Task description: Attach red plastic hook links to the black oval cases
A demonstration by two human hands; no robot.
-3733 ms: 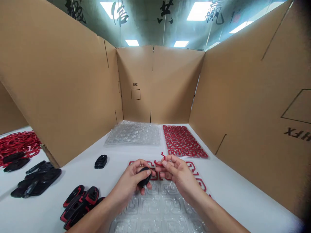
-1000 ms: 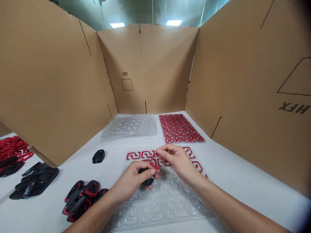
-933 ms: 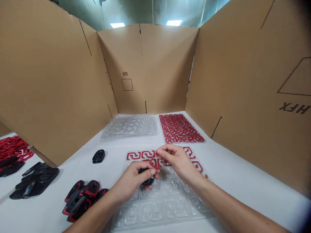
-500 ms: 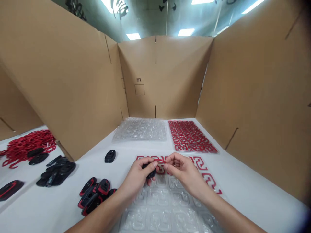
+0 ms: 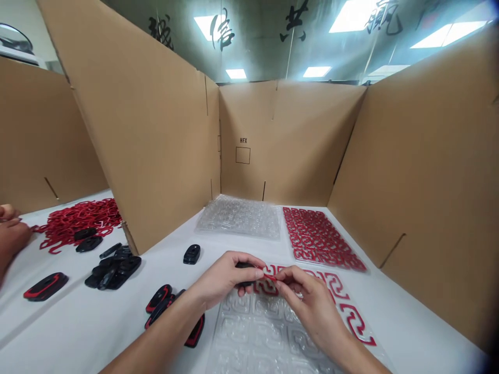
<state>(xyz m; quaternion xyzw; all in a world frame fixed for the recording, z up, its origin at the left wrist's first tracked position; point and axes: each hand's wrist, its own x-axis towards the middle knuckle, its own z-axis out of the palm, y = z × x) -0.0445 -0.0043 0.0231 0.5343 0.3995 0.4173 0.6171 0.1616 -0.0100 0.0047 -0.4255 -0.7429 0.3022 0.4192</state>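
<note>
My left hand (image 5: 218,278) is closed around a small black plastic casing (image 5: 246,274), which the fingers partly cover. Between the thumb and fingertips of my right hand (image 5: 310,296) is a thin red trim strip (image 5: 268,278), held up against the casing's right end. Whether the strip is seated in the casing cannot be made out. Both hands are over a clear molded tray (image 5: 268,330), whose far and right pockets hold red curved trim pieces (image 5: 356,323). To the left, partly behind my forearm, lie several black casings with red trim (image 5: 159,298).
A lone black casing (image 5: 192,254) lies beyond my left hand. Stacked clear trays (image 5: 237,215) and a tray full of red pieces (image 5: 322,236) lie behind. Cardboard walls (image 5: 163,156) enclose the space. Leftward are black casings (image 5: 115,269), loose red strips (image 5: 80,223) and another person's hand (image 5: 13,234).
The camera view has turned left, so the scene sits further right and lower. My hands stay together, with the casing tilted flatter. Another person's hand now shows at the left edge.
</note>
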